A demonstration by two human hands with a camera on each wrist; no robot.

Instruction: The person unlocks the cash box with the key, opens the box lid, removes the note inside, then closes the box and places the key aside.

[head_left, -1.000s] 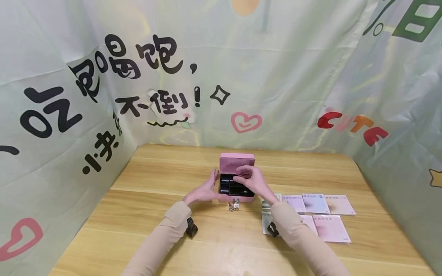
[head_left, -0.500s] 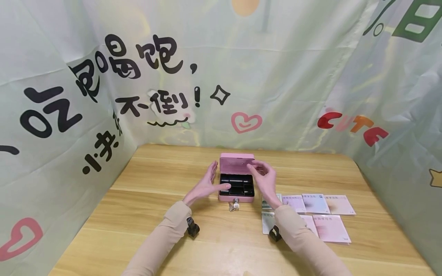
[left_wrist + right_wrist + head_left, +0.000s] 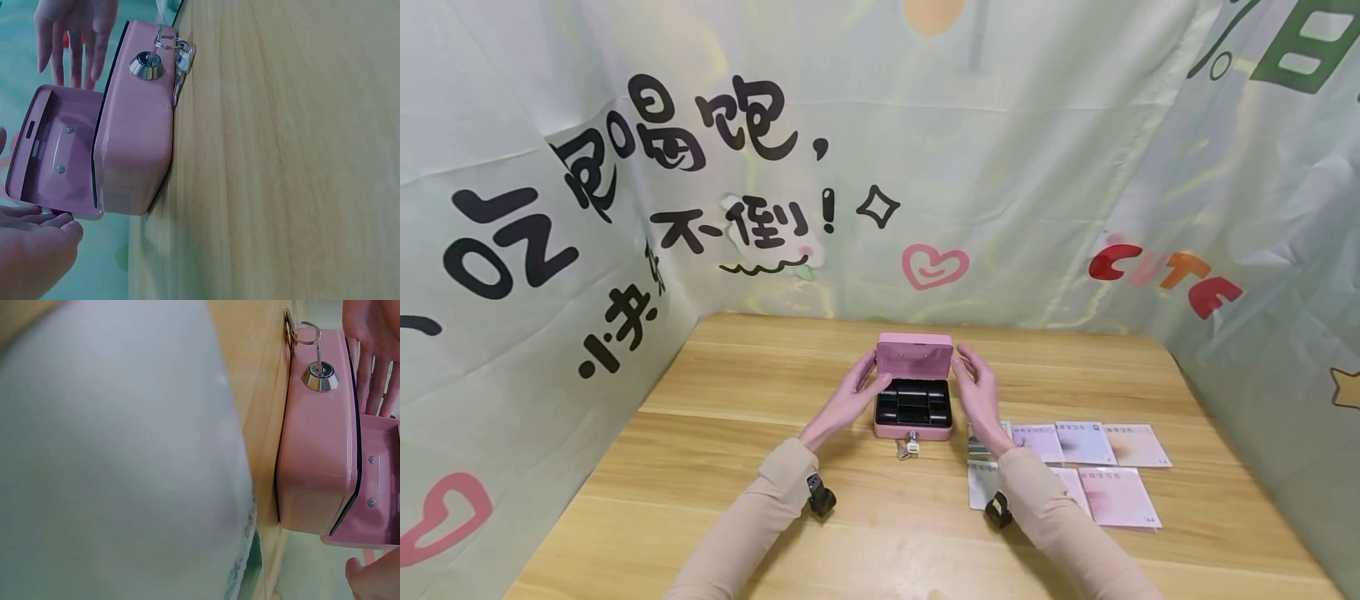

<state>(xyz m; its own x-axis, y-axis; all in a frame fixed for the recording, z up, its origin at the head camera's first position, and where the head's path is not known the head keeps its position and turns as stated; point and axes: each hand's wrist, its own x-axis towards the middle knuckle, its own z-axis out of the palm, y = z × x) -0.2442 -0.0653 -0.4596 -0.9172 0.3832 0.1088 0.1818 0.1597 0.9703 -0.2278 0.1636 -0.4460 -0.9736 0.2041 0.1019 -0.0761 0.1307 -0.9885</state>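
Observation:
A small pink cash box point(image 3: 891, 432) stands on the table with its lid point(image 3: 915, 360) raised and a black compartment tray point(image 3: 914, 402) inside. A key sits in the front lock point(image 3: 147, 64), and a second key point(image 3: 183, 61) hangs from its ring. My left hand point(image 3: 848, 396) is at the lid's left side, fingers extended; in the left wrist view its fingertips are at the lid's edge. On the other side, my right hand point(image 3: 978, 397) has its fingers extended beside the lid's right edge; whether it touches the lid I cannot tell. Neither hand holds anything.
Two rows of play banknotes point(image 3: 1120, 496) lie on the wooden table point(image 3: 760, 375) right of the box, partly under the right forearm. One note point(image 3: 137, 450) looms large in the right wrist view. A printed curtain point(image 3: 1000, 183) encloses the table's back and sides.
My right hand has left the tray and moved back to the lid's right side. My left hand has risen from the box's front left corner to the lid's left side.

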